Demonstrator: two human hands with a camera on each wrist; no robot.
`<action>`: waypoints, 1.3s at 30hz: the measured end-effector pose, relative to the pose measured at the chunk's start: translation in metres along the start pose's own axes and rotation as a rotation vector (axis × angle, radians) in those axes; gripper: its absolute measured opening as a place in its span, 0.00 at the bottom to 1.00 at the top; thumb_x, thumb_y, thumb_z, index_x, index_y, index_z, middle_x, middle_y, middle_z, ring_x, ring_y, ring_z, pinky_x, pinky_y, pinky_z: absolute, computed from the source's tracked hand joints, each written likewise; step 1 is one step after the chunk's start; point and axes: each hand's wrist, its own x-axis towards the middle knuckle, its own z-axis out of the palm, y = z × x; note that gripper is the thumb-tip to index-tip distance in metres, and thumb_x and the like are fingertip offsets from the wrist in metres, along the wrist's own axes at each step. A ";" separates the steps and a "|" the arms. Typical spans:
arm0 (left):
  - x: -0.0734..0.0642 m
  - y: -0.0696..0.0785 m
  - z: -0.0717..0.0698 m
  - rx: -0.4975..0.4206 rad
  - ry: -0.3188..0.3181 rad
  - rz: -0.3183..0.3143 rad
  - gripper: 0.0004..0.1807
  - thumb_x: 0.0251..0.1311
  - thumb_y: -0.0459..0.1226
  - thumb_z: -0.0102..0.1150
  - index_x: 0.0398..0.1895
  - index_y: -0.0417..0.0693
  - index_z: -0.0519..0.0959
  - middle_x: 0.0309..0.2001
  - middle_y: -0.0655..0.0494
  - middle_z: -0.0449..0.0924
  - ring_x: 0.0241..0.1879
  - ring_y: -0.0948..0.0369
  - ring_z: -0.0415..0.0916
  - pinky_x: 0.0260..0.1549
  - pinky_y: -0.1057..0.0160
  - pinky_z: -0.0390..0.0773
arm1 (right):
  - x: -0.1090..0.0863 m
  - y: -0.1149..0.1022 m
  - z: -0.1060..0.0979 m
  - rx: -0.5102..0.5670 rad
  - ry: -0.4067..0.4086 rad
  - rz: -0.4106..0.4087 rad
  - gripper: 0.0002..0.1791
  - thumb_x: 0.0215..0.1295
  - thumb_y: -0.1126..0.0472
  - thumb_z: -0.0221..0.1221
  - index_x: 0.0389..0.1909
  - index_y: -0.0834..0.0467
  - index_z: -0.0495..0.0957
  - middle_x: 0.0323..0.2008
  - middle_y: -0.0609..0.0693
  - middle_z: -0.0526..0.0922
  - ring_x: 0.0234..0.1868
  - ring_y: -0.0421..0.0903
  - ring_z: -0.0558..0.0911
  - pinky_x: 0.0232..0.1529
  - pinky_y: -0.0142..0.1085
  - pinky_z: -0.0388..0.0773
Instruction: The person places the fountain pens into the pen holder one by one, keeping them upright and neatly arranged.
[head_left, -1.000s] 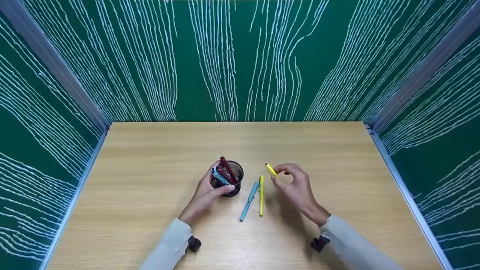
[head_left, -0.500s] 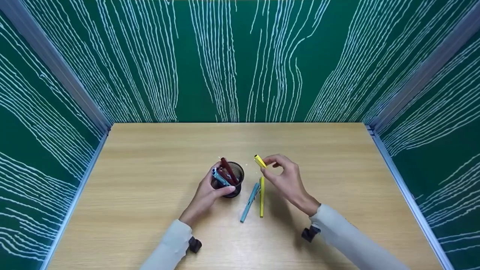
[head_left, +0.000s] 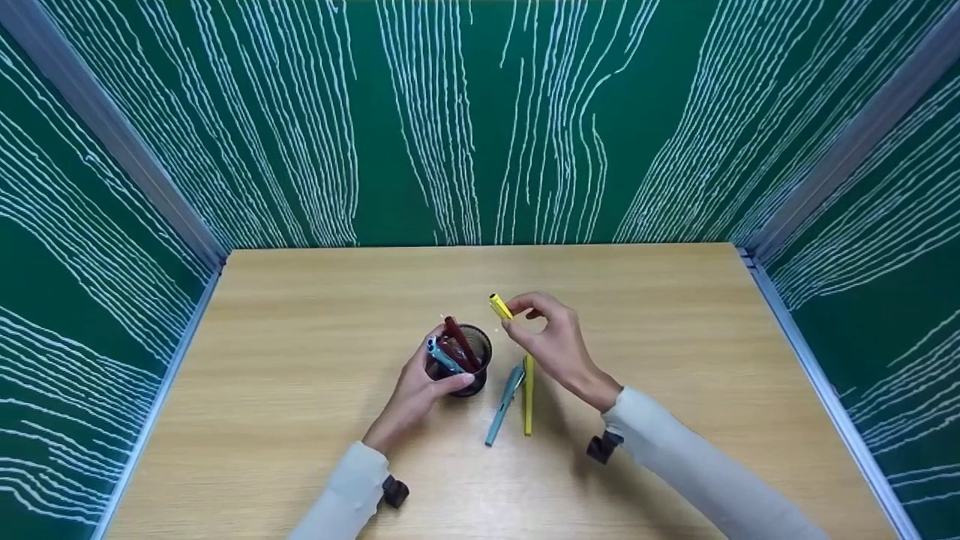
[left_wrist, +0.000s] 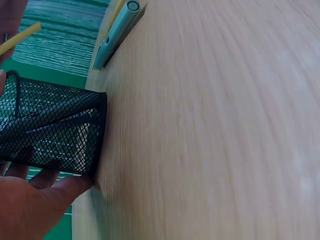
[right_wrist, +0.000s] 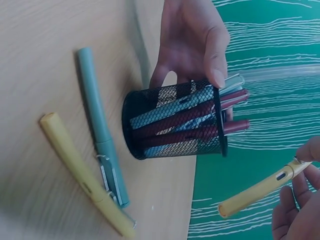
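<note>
Over the counter (head_left: 315, 315), the right hand (head_left: 553, 341) pinches a yellow pen (head_left: 499, 306) near its upper end, seemingly leaving the lower barrel free. The left hand (head_left: 415, 391) curls round a black mesh cup (left_wrist: 55, 130), probably to steady it; the cup's wall props a teal pen (head_left: 445, 358) and maroon pens (head_left: 460, 343) inside at a slant. Nearer the person, a second yellow pen (head_left: 529, 405) and a loose teal pen (head_left: 504, 406) lie with clip ends together.

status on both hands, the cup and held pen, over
Left hand grips cup. Right hand pinches yellow pen, outside cup. Red pens and blue pen jut from cup's mouth, may crowd entry.
</note>
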 end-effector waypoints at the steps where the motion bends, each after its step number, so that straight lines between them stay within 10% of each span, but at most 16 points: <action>1: 0.000 0.000 0.000 0.002 0.001 0.003 0.54 0.63 0.38 0.80 0.88 0.48 0.59 0.80 0.44 0.70 0.79 0.47 0.66 0.82 0.45 0.58 | 0.002 -0.001 0.001 -0.001 -0.001 -0.008 0.10 0.69 0.68 0.73 0.49 0.56 0.90 0.48 0.46 0.90 0.51 0.48 0.85 0.57 0.51 0.80; 39: 0.003 -0.002 0.001 0.003 -0.004 0.023 0.51 0.62 0.36 0.80 0.86 0.52 0.64 0.77 0.48 0.75 0.76 0.50 0.70 0.81 0.44 0.59 | 0.025 -0.030 0.048 0.105 -0.034 -0.075 0.10 0.69 0.68 0.73 0.48 0.54 0.90 0.44 0.45 0.90 0.46 0.51 0.87 0.52 0.49 0.84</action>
